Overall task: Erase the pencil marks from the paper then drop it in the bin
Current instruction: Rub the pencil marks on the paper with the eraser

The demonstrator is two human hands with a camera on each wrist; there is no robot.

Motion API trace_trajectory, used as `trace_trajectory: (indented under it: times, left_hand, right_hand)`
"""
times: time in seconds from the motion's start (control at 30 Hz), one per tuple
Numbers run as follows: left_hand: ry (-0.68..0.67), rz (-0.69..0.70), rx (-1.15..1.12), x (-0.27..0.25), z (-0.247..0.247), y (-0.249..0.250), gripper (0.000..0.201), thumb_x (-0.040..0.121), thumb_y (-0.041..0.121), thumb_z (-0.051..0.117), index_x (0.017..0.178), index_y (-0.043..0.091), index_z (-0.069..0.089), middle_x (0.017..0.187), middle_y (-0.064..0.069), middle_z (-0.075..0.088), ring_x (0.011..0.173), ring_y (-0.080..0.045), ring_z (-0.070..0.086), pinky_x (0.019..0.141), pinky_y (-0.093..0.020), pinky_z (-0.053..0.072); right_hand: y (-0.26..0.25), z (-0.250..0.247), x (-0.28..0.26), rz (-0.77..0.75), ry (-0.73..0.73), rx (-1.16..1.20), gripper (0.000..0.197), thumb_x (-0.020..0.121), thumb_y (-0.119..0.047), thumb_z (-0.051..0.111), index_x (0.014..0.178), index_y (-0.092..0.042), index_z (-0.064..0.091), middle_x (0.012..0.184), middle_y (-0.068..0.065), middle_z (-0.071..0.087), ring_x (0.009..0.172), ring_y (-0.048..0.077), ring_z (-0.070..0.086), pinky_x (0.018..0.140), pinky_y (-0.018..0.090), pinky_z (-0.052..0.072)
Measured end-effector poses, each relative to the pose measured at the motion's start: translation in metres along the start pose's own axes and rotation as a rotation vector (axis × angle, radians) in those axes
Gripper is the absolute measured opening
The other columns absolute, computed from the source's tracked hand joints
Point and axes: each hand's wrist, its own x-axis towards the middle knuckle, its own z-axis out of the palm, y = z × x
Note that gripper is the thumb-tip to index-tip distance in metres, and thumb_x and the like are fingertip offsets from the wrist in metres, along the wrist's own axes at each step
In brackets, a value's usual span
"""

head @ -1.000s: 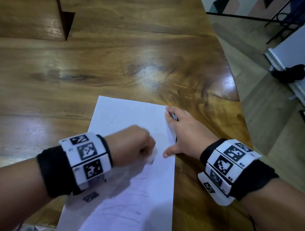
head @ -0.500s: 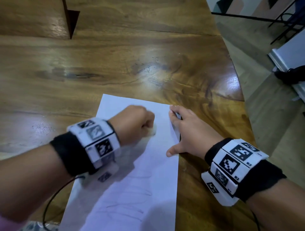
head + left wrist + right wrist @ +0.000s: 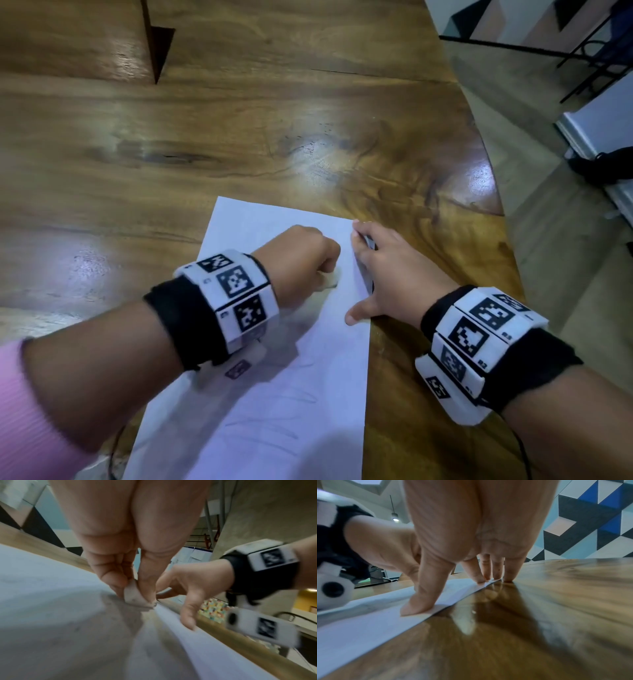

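White paper (image 3: 274, 394) stays flat if my right hand (image 3: 390, 274) presses with spread fingers; my left hand (image 3: 301, 260), pinching the eraser (image 3: 135, 596), should rub short, light strokes.

Overhead light glares off the glossy table (image 3: 308, 154); soft shadows fall beneath both hands (wrist views motion-blurred, stretched at the edges), colours cool, bluish.

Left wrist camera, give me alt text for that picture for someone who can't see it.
The left hand pinches a small white eraser against a sheet of paper on a wooden table. Beside it, the right hand holds the paper's edge down with straight fingers, a black and white band on its wrist.
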Motion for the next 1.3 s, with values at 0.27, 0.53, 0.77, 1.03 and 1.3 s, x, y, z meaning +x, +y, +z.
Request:
trace_trajectory:
  times: [0.27,0.53,0.77,1.03,1.3]
  left_hand:
    - [-0.108,0.103,-0.039,-0.036,0.01,0.004,0.02,0.072,0.027,0.046,0.068,0.014,0.06,0.075,-0.004,0.059,0.071,-0.024,0.053,0.062,-0.025,0.035]
    - [-0.118,0.094,-0.127,-0.073,0.022,0.009,0.013,0.071,0.019,0.044,0.06,0.013,0.049,0.072,-0.002,0.048,0.063,-0.019,0.047,0.058,-0.025,0.033]
    - [0.005,-0.008,-0.019,-0.013,0.001,0.001,0.008,0.078,0.017,0.062,0.079,0.009,0.061,0.079,-0.003,0.049,0.077,-0.025,0.05,0.064,-0.027,0.028]
    - [-0.203,0.139,-0.119,-0.066,0.01,-0.008,0.013,0.071,0.018,0.058,0.061,0.01,0.057,0.065,-0.001,0.058,0.061,-0.016,0.047,0.054,-0.014,0.03]
    - [-0.046,0.098,-0.105,-0.059,0.002,-0.016,0.018,0.069,0.026,0.041,0.056,0.016,0.049,0.064,0.001,0.046,0.063,-0.024,0.048,0.051,-0.021,0.029]
  right_hand:
    - [0.002,0.002,0.0,-0.02,0.01,0.005,0.121,0.063,-0.053,0.077,0.149,-0.008,0.005,0.156,-0.005,-0.002,0.143,0.014,0.001,0.117,0.029,0.017]
    - [0.003,0.002,0.0,-0.024,0.012,0.011,0.121,0.063,-0.053,0.077,0.149,-0.01,0.004,0.156,-0.006,-0.004,0.143,0.013,0.0,0.117,0.029,0.018]
    - [0.0,-0.002,-0.003,-0.011,0.005,0.004,0.119,0.064,-0.052,0.077,0.149,-0.007,0.008,0.156,-0.004,-0.002,0.143,0.015,0.001,0.116,0.026,0.016]
    - [-0.003,-0.004,-0.004,0.006,-0.011,-0.005,0.119,0.064,-0.052,0.077,0.149,-0.007,0.006,0.154,-0.007,-0.001,0.142,0.013,0.004,0.113,0.022,0.014]
    - [-0.007,-0.005,-0.005,0.02,-0.016,-0.002,0.119,0.065,-0.051,0.077,0.149,-0.008,0.006,0.154,-0.009,-0.001,0.142,0.012,0.003,0.113,0.022,0.015]
